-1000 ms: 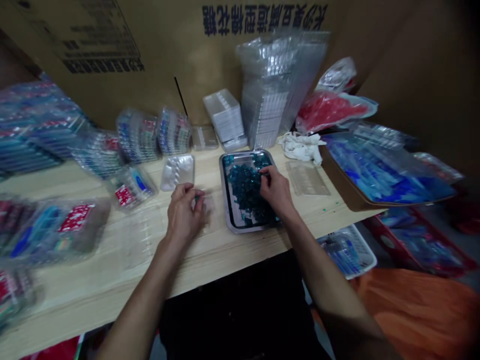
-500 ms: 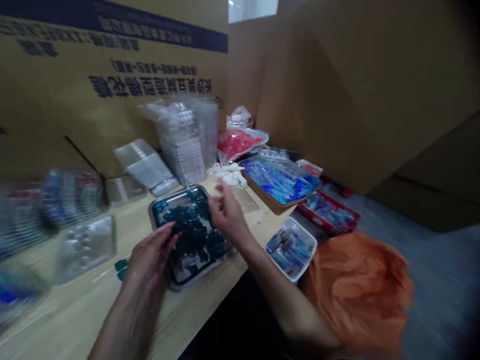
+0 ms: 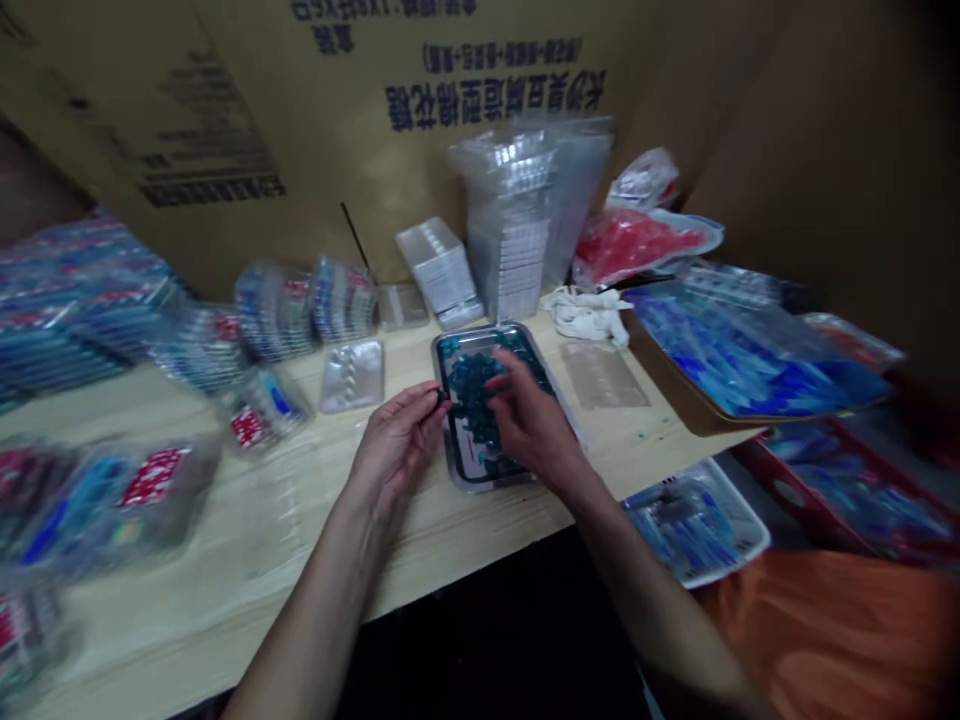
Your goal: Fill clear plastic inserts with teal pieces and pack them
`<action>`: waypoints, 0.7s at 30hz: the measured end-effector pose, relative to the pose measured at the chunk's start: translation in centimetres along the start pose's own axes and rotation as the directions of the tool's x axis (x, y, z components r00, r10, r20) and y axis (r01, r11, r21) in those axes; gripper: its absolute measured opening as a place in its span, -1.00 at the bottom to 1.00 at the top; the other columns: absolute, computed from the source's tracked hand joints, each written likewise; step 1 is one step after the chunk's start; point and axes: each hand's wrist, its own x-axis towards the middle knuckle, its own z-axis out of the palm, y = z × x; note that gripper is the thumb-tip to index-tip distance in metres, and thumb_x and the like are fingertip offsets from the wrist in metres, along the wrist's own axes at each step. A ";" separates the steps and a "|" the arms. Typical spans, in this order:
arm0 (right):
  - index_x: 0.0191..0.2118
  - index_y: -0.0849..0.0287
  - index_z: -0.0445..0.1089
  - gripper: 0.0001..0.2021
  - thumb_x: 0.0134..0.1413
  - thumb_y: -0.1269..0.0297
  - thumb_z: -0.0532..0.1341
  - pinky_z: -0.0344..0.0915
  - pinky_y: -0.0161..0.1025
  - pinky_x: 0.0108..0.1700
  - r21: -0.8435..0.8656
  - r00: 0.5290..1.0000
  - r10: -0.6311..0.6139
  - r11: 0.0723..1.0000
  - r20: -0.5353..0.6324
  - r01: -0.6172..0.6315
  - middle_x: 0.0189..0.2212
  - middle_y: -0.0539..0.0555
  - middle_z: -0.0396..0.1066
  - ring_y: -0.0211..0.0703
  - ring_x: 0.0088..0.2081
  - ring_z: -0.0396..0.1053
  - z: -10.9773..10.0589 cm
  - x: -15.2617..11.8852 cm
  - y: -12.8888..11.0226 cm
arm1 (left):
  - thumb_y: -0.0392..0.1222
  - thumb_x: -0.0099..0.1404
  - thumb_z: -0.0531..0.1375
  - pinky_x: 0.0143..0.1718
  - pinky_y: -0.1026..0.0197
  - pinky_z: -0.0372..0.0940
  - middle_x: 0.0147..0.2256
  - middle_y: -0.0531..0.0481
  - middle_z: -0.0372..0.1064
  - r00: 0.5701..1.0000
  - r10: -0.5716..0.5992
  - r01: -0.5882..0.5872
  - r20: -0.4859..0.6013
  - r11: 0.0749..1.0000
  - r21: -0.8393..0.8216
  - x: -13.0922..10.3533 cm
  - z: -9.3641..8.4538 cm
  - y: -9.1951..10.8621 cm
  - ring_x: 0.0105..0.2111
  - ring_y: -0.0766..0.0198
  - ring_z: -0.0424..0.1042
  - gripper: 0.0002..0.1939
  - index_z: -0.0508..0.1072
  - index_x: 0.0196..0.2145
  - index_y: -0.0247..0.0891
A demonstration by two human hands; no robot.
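Right hand shifted over tray, fingers parted, left hand pinching piece, cloth beyond.

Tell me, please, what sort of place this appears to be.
Probably a small hand-packing workstation: a wooden table bears a tray of small teal pieces, rows of filled clear packs, and stacked clear plastic packaging.

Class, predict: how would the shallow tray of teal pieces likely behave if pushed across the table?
The tray would probably slide rather than tip, being low, broad and flat on the table. Its teal pieces may shift or slip, since they lie loosely heaped.
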 end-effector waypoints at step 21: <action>-0.29 0.13 0.27 -0.93 0.11 0.43 0.10 0.16 -0.32 -0.33 0.013 0.853 -0.200 0.975 0.482 0.222 -0.42 -0.01 0.41 -0.23 -0.43 0.32 5.8 1.5 -3.2 | -0.42 0.04 0.38 -0.36 0.39 0.44 -0.36 -0.11 0.56 0.989 -0.137 0.132 0.062 0.988 0.080 -2.1 -5.7 1.2 -0.46 0.35 0.53 -0.83 0.60 -0.33 -0.40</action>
